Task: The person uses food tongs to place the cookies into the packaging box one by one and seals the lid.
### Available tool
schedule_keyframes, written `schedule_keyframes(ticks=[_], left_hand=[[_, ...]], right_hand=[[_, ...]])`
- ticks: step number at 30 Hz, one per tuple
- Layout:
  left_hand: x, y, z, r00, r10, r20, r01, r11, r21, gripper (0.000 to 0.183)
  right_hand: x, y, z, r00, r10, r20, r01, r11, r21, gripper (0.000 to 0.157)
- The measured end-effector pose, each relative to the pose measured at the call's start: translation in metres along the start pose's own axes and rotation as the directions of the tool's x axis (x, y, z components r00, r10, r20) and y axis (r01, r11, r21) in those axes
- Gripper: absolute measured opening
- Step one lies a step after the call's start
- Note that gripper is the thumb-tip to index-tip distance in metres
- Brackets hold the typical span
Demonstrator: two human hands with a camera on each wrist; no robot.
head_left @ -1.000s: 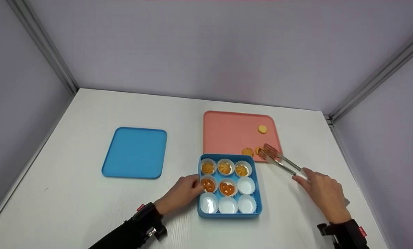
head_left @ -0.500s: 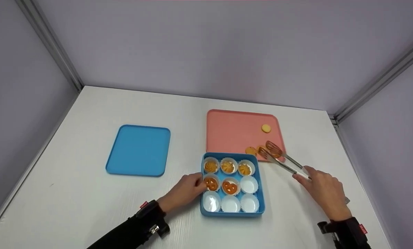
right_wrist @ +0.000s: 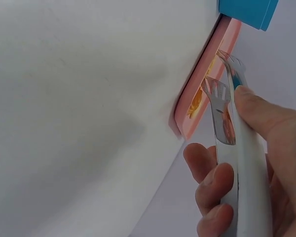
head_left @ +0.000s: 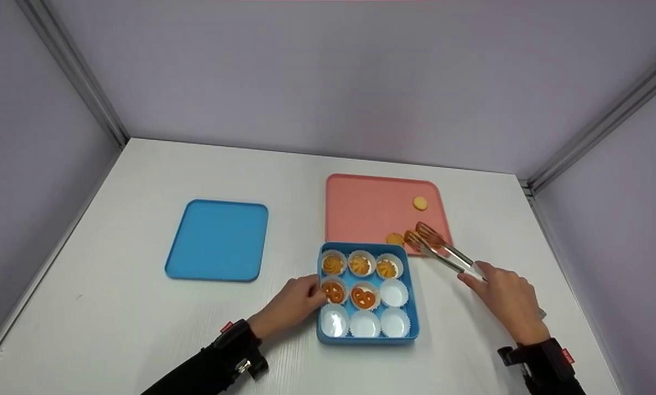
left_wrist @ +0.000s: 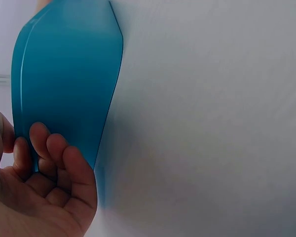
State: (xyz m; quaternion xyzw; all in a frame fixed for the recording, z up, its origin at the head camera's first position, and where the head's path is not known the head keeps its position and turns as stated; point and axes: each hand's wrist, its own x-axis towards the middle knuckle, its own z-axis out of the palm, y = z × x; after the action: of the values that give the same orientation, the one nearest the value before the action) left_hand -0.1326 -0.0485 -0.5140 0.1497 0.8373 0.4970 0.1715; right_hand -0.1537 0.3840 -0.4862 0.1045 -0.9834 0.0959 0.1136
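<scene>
My left hand holds the left rim of a blue box. In the left wrist view, its fingers bend against the box's outer wall. White paper cups fill the box in rows. The back row holds swirled cookies; two middle cups hold pretzels. The other cups are bare. My right hand grips metal tongs with parted arms. Their slotted tips sit over the pink tray's near right corner and partly hide snacks there. Whether the tips touch a snack I cannot tell.
One round biscuit lies just behind the box, and another sits farther back on the pink tray. To the left, a flat blue square lid or tray lies on the white table. Grey walls stand around the table.
The tongs have shifted slightly left over the snacks at the pink tray's near corner. My left hand and the box keep their places, while the head view has swayed a little.
</scene>
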Motion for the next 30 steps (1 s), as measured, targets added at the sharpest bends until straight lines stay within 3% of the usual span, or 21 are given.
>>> schedule_keyframes(ticks=[10, 16, 30], left_hand=[[0.002, -0.004, 0.001, 1.000, -0.004, -0.002, 0.004, 1.000, -0.012, 0.015], [0.002, -0.004, 0.001, 1.000, 0.003, -0.003, -0.003, 1.000, 0.001, 0.016], [0.001, -0.003, 0.001, 1.000, 0.009, -0.027, -0.008, 1.000, 0.012, 0.016]], right_hand=[[-0.001, 0.001, 0.001, 1.000, -0.018, -0.022, 0.018, 1.000, -0.017, 0.050], [-0.006, 0.000, -0.004, 0.999, 0.005, -0.037, -0.005, 1.000, 0.004, 0.050], [-0.013, -0.010, -0.018, 0.997, -0.026, -0.077, 0.026, 1.000, 0.008, 0.050]])
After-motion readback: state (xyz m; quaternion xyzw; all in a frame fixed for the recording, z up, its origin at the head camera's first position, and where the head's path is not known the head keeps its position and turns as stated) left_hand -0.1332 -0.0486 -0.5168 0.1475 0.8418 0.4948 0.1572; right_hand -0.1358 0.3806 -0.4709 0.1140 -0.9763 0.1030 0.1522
